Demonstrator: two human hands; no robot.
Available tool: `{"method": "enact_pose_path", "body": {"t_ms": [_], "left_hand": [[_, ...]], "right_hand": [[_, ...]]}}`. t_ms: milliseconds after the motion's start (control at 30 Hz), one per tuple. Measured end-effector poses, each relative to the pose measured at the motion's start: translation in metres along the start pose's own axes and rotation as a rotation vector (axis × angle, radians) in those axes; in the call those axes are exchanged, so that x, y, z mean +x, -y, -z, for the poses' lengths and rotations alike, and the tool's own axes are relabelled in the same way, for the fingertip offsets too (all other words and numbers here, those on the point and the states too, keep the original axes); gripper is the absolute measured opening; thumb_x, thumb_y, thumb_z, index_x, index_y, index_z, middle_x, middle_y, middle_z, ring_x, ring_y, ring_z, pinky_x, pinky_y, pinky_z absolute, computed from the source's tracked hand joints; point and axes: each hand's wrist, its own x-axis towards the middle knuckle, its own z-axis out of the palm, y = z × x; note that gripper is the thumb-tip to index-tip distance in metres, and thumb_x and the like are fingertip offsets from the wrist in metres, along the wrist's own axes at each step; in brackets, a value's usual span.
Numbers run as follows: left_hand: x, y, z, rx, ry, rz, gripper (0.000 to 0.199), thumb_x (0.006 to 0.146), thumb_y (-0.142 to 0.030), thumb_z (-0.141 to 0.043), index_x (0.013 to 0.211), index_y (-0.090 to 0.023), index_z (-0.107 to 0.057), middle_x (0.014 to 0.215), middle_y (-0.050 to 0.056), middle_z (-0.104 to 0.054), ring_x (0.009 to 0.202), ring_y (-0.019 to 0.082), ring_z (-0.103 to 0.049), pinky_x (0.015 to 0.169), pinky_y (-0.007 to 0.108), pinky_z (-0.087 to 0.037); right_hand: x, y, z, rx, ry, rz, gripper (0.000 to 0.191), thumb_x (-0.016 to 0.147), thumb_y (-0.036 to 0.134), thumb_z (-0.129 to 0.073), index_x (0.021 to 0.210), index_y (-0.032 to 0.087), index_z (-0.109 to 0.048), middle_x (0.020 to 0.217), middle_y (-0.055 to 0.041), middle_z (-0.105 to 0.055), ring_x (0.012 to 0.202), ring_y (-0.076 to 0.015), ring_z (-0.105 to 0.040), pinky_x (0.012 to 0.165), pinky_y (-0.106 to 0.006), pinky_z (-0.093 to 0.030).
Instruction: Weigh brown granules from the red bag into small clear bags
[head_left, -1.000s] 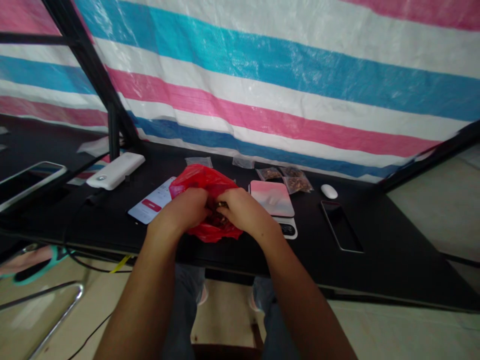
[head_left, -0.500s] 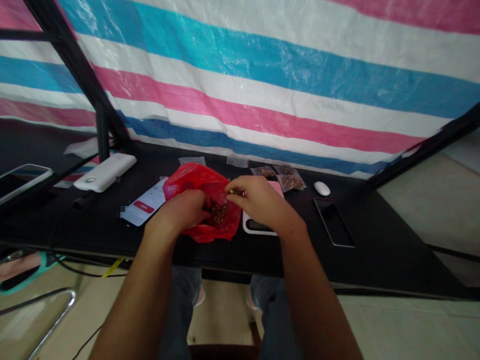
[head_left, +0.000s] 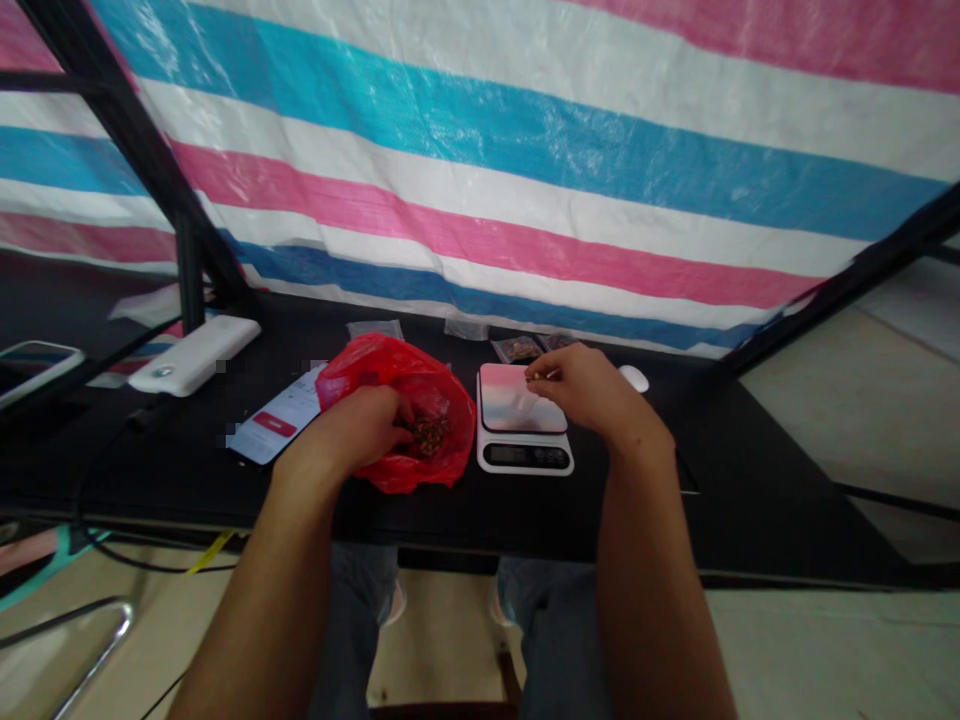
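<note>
My left hand reaches over the near left side of an open red plastic bag. Its fingers curl down inside, beside a heap of small brown dried pieces; whatever they grip is hidden. Above the right part of a white kitchen scale is my right hand, its fingertips pinched around a few of the same brown pieces. The scale's pale plate carries a reflection of the hand, and its dark display faces me.
Small clear bags of brown pieces lie behind the scale. Flat clear bags are farther left. A lit phone, a white power bank and a white mouse rest on the black table. Striped sheeting hangs behind.
My right hand has moved right, from above the bag's edge to over the scale, with brown pieces in its fingers. My left hand stays inside the bag. The view has shifted slightly.
</note>
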Motion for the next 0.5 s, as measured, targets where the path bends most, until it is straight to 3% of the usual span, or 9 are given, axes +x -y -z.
{"method": "enact_pose_path", "body": {"t_ms": [500], "left_hand": [[-0.0037, -0.0025, 0.001, 0.008, 0.02, 0.013, 0.022, 0.094, -0.02, -0.063, 0.107, -0.02, -0.081, 0.109, 0.01, -0.084, 0.099, 0.025, -0.077, 0.084, 0.033, -0.051]], "right_hand": [[0.0104, 0.0011, -0.0067, 0.004, -0.024, -0.024, 0.017, 0.087, 0.016, -0.078, 0.103, 0.014, -0.085, 0.103, -0.0112, -0.083, 0.096, -0.0254, -0.076, 0.082, -0.032, -0.048]]}}
